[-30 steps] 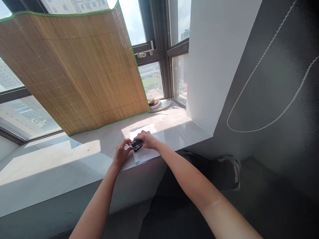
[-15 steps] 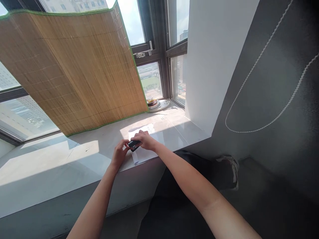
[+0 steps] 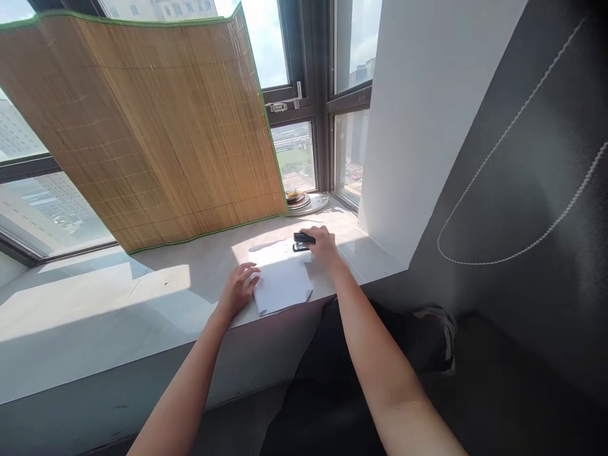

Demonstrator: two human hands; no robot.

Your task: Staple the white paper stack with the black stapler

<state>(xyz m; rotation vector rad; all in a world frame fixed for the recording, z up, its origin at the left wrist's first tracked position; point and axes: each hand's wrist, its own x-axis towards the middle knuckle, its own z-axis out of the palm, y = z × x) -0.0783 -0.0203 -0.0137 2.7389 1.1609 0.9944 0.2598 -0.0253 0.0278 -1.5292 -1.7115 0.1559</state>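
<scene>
White sheets of paper (image 3: 281,286) lie on the light window sill, their upper part in sunlight and one lower corner curled. My left hand (image 3: 239,286) rests at the left edge of the paper with its fingers apart, holding nothing. Above the paper's upper right, my right hand (image 3: 325,246) is closed around the back end of a black stapler (image 3: 304,239). The stapler's jaws point left and stand apart.
A bamboo mat (image 3: 180,133) with green edging leans against the windows behind the sill. Stacked plates (image 3: 299,201) stand in the window corner. A white beaded cord (image 3: 479,261) hangs at the right, beyond the white wall (image 3: 418,107).
My right hand has moved right and away from my left hand with the stapler. My left hand has let go of the stapler's front and opened beside the paper. The view has shifted slightly.
</scene>
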